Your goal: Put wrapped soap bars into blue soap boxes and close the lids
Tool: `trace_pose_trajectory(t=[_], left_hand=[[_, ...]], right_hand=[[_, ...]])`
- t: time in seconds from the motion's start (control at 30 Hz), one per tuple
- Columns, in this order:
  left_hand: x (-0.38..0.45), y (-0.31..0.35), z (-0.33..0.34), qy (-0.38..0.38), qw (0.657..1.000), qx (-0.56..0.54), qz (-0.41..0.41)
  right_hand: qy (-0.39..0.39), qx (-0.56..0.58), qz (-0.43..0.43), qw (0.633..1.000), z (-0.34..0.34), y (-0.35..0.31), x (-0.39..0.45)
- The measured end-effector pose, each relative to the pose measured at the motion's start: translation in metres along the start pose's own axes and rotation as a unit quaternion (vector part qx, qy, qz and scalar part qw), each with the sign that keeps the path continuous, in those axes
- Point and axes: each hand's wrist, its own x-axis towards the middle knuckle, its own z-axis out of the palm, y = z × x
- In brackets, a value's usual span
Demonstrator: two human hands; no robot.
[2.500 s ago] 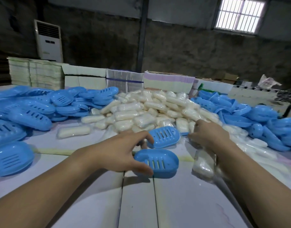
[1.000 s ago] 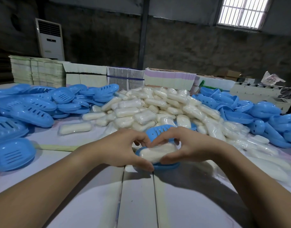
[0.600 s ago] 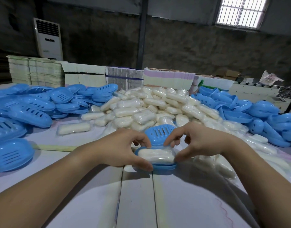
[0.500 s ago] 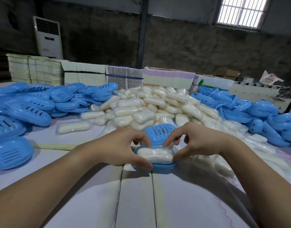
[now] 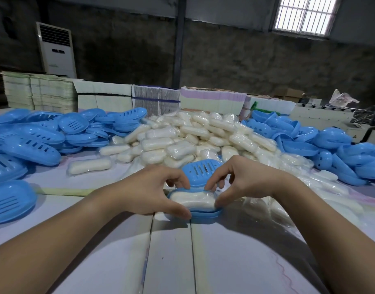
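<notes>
Both hands are curled around one open soap box [image 5: 205, 213] near the middle of the table [image 5: 171, 251], the left hand [image 5: 149, 193] with its grip clamped on the left end and the right hand [image 5: 243, 183] pinching the right end, while a wrapped soap bar [image 5: 193, 199] is seated in the tray and the slotted lid [image 5: 200, 171] is raised behind it. For a clean close, the loose wrapper edges are best tucked inside the rim, the tray is best kept pinned flat, and the lid is best folded forward and pressed evenly at both ends.
</notes>
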Motion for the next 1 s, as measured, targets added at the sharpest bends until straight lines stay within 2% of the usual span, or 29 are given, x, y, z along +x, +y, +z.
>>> trace_pose_trajectory(t=[0.6, 0.8, 1.0], left_hand=[[0.0021, -0.0026, 0.0002, 0.006, 1.0, 0.012, 0.004], [0.0006, -0.0017, 0.0, 0.013, 1.0, 0.009, 0.008], [-0.0003, -0.0005, 0.0005, 0.017, 1.0, 0.011, 0.006]], right_hand=[[-0.024, -0.034, 0.023, 0.999, -0.0004, -0.0013, 0.0], [0.01, -0.091, 0.007, 0.996, -0.0006, -0.0066, -0.0021], [0.032, -0.1, 0.003, 0.994, 0.0002, -0.0084, -0.0029]])
